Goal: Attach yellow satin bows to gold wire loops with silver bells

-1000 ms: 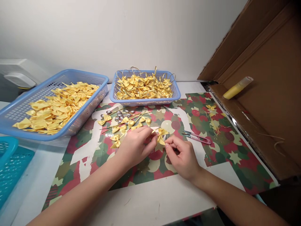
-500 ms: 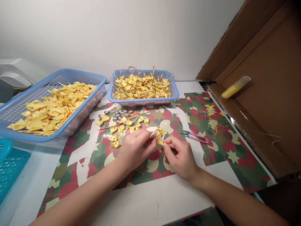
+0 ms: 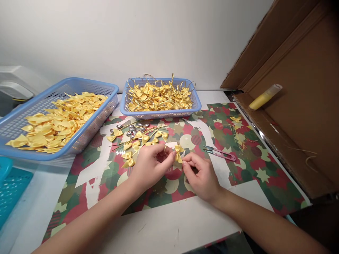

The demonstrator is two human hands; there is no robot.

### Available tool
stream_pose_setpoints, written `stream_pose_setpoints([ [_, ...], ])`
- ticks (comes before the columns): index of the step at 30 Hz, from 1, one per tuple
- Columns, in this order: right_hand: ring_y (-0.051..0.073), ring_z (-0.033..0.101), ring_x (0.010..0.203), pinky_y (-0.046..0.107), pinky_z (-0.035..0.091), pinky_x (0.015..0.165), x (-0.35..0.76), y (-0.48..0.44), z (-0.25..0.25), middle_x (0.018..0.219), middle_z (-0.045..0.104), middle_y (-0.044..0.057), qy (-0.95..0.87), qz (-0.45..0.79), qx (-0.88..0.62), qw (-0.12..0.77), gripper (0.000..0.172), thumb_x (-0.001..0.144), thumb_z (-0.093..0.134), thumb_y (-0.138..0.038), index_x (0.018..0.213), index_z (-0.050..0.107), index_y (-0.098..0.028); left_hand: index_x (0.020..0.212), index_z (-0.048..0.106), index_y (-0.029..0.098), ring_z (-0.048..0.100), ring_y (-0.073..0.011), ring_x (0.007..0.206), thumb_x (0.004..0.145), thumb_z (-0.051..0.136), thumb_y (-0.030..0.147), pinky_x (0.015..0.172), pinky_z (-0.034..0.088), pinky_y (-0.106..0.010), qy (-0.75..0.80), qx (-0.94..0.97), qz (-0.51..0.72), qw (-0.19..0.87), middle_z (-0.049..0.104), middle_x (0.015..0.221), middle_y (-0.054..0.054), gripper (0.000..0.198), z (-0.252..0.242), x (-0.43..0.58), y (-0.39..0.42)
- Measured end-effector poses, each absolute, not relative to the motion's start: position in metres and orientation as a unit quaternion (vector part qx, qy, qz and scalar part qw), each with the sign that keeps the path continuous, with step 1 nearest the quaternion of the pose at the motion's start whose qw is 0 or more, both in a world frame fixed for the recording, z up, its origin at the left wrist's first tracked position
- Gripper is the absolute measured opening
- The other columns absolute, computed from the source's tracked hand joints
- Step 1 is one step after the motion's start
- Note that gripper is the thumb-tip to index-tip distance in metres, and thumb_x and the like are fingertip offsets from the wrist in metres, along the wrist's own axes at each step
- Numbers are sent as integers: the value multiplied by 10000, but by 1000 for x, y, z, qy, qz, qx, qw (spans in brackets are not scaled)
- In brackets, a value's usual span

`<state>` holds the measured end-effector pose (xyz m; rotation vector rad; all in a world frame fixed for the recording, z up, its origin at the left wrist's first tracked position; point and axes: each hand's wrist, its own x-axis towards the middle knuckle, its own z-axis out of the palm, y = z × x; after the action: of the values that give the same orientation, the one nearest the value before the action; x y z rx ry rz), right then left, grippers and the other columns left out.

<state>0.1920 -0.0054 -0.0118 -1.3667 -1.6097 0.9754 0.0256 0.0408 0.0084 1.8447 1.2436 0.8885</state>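
Head view, the only one I have: my left hand [image 3: 149,165] and right hand [image 3: 200,174] meet just below the middle of the frame, both resting low over the patterned wrapping paper [image 3: 254,169] that covers the worktop [image 3: 169,225]. Between them is a small yellow satin bow [image 3: 178,153]. My left hand is closed on it, thumb and forefinger pinching its left side, and a thin gold loop curls beside those fingertips. My right hand is closed too, its fingertips nipping the bow's lower right edge. The bow sits just above the paper; I cannot tell whether it touches.

At about 11 o'clock from my hands lies a scatter of loose bows [image 3: 137,139] with gold wire stems, and among them a cluster of small silver bells [image 3: 132,129]. At 3 o'clock, near my right hand but apart from it, lie pink-handled thread snips [image 3: 221,153], blades pointing left.

Farther off at 12 o'clock stands a small blue basket [image 3: 197,102] heaped with bows and gold loops. At 10 o'clock a larger blue basket [image 3: 16,121] holds a pile of plain yellow bows. A teal basket [image 3: 13,187] shows at 9 o'clock, cut off by the frame. At 2 o'clock an open cardboard box [image 3: 304,88] leans in, with a yellow tube [image 3: 265,97] lying on its flap.
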Motion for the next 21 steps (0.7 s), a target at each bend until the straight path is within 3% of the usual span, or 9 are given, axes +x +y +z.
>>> stream_pose_setpoints([
  [3,76,339,410,218,254,436,192,-6,-11,478,387,-85,-642,379,-536,396,159,888,461,-192,730,475,-200,637,614,152,503,-102,540,819,592,307,494,384,-200,506,659,310,462,603,591,3,240,12,25,43],
  [7,71,312,412,212,245,429,192,-6,-10,481,366,-90,-655,366,-528,399,161,885,457,-173,726,464,-202,622,608,151,493,-96,556,798,611,318,510,377,-198,520,616,297,513,587,606,11,242,15,25,44],
  [21,72,307,412,215,246,425,192,-6,-9,486,359,-89,-654,355,-528,410,158,882,454,-169,727,464,-201,643,598,153,470,-99,560,829,596,338,514,369,-208,509,635,311,490,566,602,11,262,17,27,42],
])
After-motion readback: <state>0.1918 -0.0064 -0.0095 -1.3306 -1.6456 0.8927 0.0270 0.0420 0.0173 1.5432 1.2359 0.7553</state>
